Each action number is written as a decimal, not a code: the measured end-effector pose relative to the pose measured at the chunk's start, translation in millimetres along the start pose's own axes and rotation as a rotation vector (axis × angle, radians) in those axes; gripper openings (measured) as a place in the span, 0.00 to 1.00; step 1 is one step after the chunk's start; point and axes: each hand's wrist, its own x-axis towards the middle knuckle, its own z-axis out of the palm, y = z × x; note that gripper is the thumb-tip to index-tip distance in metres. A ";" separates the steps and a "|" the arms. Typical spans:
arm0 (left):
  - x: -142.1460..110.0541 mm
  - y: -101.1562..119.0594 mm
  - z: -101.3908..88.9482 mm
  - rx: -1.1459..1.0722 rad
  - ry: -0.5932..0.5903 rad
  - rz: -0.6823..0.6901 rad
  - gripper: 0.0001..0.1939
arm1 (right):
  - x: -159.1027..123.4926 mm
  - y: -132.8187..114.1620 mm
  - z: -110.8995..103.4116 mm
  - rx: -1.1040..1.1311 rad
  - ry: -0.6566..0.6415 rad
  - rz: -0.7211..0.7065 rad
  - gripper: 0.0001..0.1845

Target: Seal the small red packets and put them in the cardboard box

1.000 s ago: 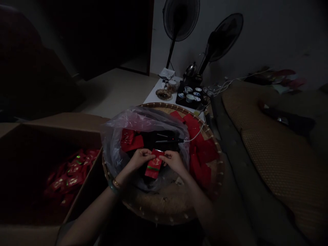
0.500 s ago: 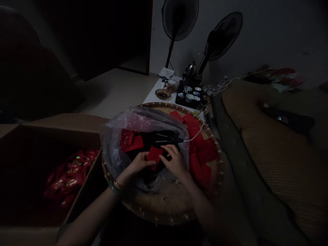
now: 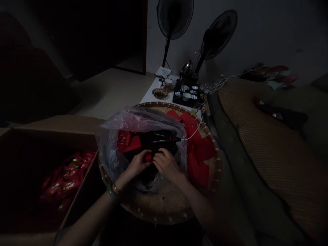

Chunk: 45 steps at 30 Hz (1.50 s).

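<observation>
In dim light my left hand [image 3: 137, 164] and my right hand [image 3: 166, 164] meet over a clear plastic bag [image 3: 120, 130] that lies on a round woven tray [image 3: 164, 201]. Both hands are closed on a small red packet [image 3: 148, 158], of which only a sliver shows between the fingers. Just beyond my fingers sits a dark device [image 3: 162, 140] with metal jaws and a white cable. More red packets [image 3: 126, 141] lie inside the bag.
Loose red packets [image 3: 198, 150] cover the tray's right side. A cardboard box [image 3: 51, 136] at left holds several filled red packets [image 3: 66, 177]. Behind stand a low table with a tea set [image 3: 186, 94], two fans [image 3: 174, 17] and a woven mat [image 3: 269, 136] at right.
The red packet was held up flat between both hands; now it is pushed forward toward the dark device and mostly hidden by my fingers. Both hands moved away from me.
</observation>
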 end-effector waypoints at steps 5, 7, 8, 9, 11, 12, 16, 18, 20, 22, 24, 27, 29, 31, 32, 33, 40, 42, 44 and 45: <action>-15.5 28.1 -18.2 0.292 0.039 0.438 0.17 | 4.6 -9.1 -1.4 0.021 -0.131 0.063 0.09; -18.9 34.3 -25.7 0.357 0.055 0.428 0.14 | 6.1 -13.6 1.7 0.022 -0.173 0.049 0.11; -19.4 35.8 -28.5 0.388 0.074 0.389 0.12 | 6.8 -16.3 3.7 0.018 -0.188 0.042 0.12; -19.1 36.2 -30.4 0.412 0.100 0.331 0.10 | 7.5 -19.5 5.6 0.014 -0.198 0.038 0.12; -16.5 34.6 -32.1 0.437 0.148 0.208 0.09 | 8.7 -25.5 8.4 0.013 -0.196 0.037 0.13; -14.7 32.9 -32.0 0.437 0.164 0.158 0.09 | 8.8 -27.5 8.8 0.026 -0.188 0.030 0.13; -7.3 24.9 -29.5 0.393 0.190 0.076 0.08 | 5.1 -16.8 2.9 0.158 -0.103 0.042 0.12; -4.8 22.7 -28.5 0.375 0.199 0.063 0.10 | 1.3 1.6 -2.6 0.150 -0.076 0.195 0.12; -3.3 22.8 -27.7 0.366 0.201 0.058 0.12 | -1.9 23.3 -6.9 0.003 -0.138 0.401 0.11; -2.9 24.6 -27.1 0.362 0.203 0.057 0.13 | -2.8 41.5 -7.8 -0.172 -0.297 0.526 0.09; -3.4 26.7 -26.6 0.359 0.213 0.050 0.13 | -0.9 51.8 -4.8 -0.277 -0.420 0.586 0.13; -5.0 27.1 -26.6 0.343 0.224 0.050 0.12 | 5.8 54.9 2.6 -0.297 -0.496 0.620 0.17; -5.8 24.9 -27.4 0.338 0.236 0.053 0.12 | 10.0 54.4 5.3 -0.278 -0.498 0.635 0.15; -5.8 21.9 -28.8 0.346 0.247 0.056 0.12 | 11.9 55.8 4.8 -0.258 -0.490 0.639 0.12; -5.6 20.5 -29.7 0.349 0.249 0.056 0.12 | 11.7 57.5 3.8 -0.250 -0.490 0.632 0.11; -5.3 19.2 -30.5 0.351 0.248 0.055 0.12 | 11.0 59.8 2.5 -0.230 -0.486 0.625 0.11; -4.9 16.4 -33.8 0.330 0.234 0.045 0.13 | 2.3 75.8 0.1 0.210 -0.258 0.620 0.08; -5.1 15.8 -33.8 0.323 0.235 0.047 0.13 | 1.5 74.6 1.7 0.110 -0.270 0.581 0.09; -5.4 15.3 -33.7 0.321 0.235 0.047 0.13 | 1.7 70.0 4.2 -0.075 -0.351 0.531 0.11; -5.4 15.1 -33.6 0.320 0.234 0.046 0.13 | 2.1 67.1 5.9 -0.158 -0.399 0.516 0.13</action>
